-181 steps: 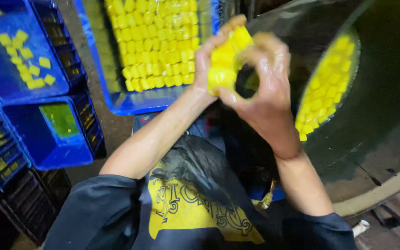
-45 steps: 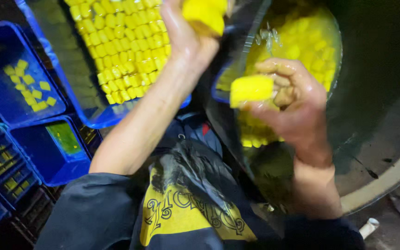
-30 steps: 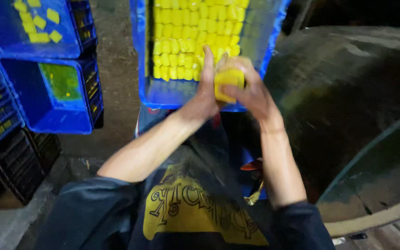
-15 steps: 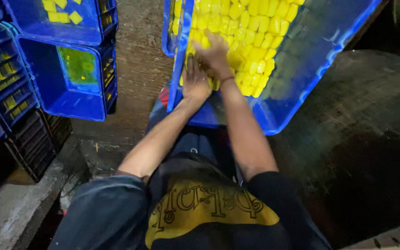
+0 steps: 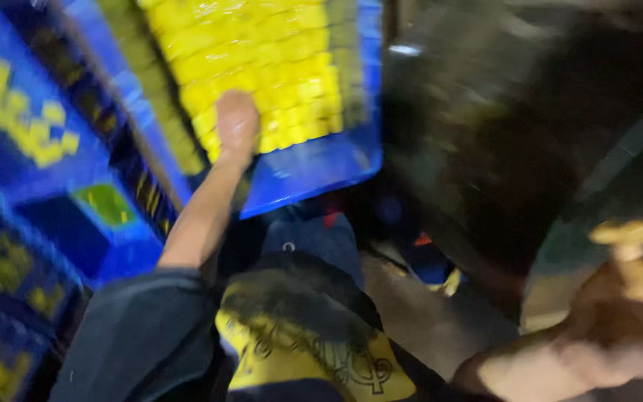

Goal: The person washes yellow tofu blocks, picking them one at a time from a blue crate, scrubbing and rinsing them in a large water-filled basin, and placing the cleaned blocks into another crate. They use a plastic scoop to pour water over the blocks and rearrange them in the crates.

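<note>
1. I see my left hand (image 5: pixel 237 123) resting flat on the packed yellow square blocks (image 5: pixel 277 67), fingers pressed together, inside the tilted blue plastic crate (image 5: pixel 314 167)
2. My right hand (image 5: pixel 638 272) is at the lower right, blurred, near the dark round vat (image 5: pixel 515 149); I cannot tell how its fingers sit
3. Stacked blue plastic crates (image 5: pixel 31 164) with scattered yellow pieces stand to the left

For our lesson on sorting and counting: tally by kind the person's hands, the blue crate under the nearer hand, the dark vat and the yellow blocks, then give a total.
Hands: 2, the left hand and the right hand
Blue crate under the left hand: 1
Dark vat: 1
Yellow blocks: too many and too blurred to count
Total counted: 4
</note>
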